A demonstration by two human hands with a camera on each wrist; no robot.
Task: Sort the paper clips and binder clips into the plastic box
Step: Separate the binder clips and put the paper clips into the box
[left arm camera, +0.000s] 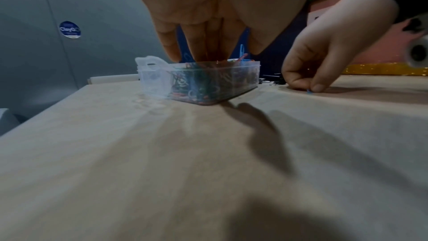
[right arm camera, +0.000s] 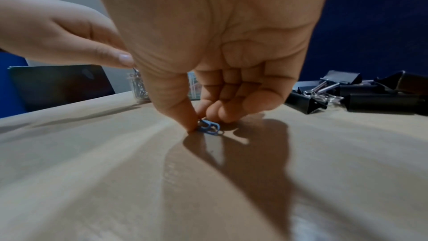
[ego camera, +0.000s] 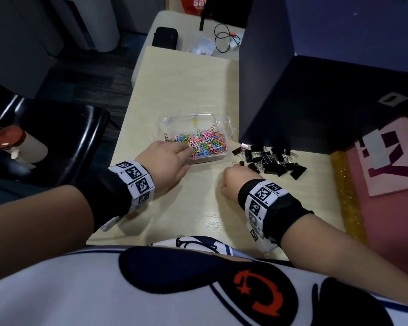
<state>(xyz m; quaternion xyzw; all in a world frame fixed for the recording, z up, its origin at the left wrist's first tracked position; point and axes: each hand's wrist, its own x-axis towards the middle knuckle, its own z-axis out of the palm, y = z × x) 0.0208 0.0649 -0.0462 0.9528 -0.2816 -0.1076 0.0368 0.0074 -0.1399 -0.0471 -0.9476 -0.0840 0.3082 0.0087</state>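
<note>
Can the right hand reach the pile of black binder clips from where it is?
Probably yes. The right hand pinches a blue paper clip on the table, and the black binder clips lie just beyond its fingers with nothing between.

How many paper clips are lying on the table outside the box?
1 that I can see: a blue paper clip on the table, pinched in the grip of the right hand. Others may be hidden behind the hands or under the binder clips.
</note>
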